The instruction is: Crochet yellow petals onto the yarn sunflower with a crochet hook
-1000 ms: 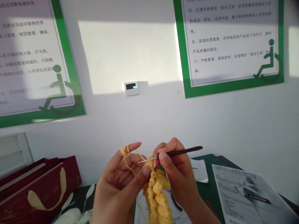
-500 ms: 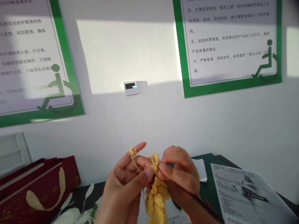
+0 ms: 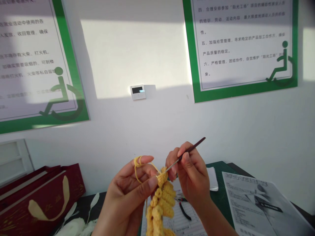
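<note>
My left hand (image 3: 134, 188) pinches the top of a yellow crocheted piece (image 3: 161, 203) between thumb and fingers. Yellow yarn (image 3: 138, 161) is wrapped round its raised index finger and runs across to the top stitches. In my right hand (image 3: 190, 170) is a crochet hook (image 3: 192, 148) with a dark handle and a thin metal shaft. The hook's tip meets the top of the crocheted piece, and its exact place in the stitches cannot be made out. The piece hangs down in bumpy, ribbed lobes below my left thumb.
Printed sheets (image 3: 187, 214) lie below my hands with black-handled pliers (image 3: 184, 211) on them. A green cutting mat (image 3: 219, 200) and a packaged printed card (image 3: 261, 200) are at right. Dark red gift bags (image 3: 49, 196) and white yarn (image 3: 73, 226) stand at left.
My right hand has turned, so the hook's handle now points up and right instead of down. The crocheted piece has tilted and shows more of its lobes; the pliers have come into view.
</note>
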Motion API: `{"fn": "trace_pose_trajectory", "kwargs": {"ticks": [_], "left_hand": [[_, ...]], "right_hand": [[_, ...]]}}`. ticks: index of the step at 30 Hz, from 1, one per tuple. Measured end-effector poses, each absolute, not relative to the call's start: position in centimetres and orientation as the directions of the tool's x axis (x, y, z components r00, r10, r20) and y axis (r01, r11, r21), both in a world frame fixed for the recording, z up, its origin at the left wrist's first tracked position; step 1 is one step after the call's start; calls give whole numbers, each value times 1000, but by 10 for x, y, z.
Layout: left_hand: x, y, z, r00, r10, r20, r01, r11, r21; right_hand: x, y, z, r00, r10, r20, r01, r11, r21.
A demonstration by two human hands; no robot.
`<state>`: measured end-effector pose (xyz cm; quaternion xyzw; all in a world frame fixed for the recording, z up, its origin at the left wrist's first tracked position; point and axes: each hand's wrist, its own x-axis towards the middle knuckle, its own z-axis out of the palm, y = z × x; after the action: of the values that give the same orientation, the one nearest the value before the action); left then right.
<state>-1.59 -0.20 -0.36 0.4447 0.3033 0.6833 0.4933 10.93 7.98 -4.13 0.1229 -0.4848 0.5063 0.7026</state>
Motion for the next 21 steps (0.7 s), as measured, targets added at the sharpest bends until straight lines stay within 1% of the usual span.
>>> {"fn": "trace_pose_trajectory", "kwargs": {"ticks": [4, 7, 10, 14, 18, 21], "left_hand": [[-13, 0, -7, -214, 912, 350, -323, -404, 856], [-11, 1, -10, -247, 887, 390, -264, -448, 854], [-13, 2, -12, -278, 880, 386, -248, -454, 856], [-15, 0, -10, -271, 881, 389, -229, -451, 863], [-14, -3, -7, -303, 880, 366, -222, -438, 871], [-14, -2, -5, -307, 885, 351, -226, -426, 876]], "right_hand": [[107, 80, -38, -172, 687, 706, -861, 244, -447], [102, 80, -39, -201, 728, 656, -854, 198, -481], [99, 80, -41, -187, 726, 662, -832, 241, -499], [102, 80, -41, -157, 733, 662, -793, 306, -527], [104, 78, -41, -133, 731, 670, -778, 342, -527], [104, 76, -40, -105, 705, 701, -758, 400, -515]]}}
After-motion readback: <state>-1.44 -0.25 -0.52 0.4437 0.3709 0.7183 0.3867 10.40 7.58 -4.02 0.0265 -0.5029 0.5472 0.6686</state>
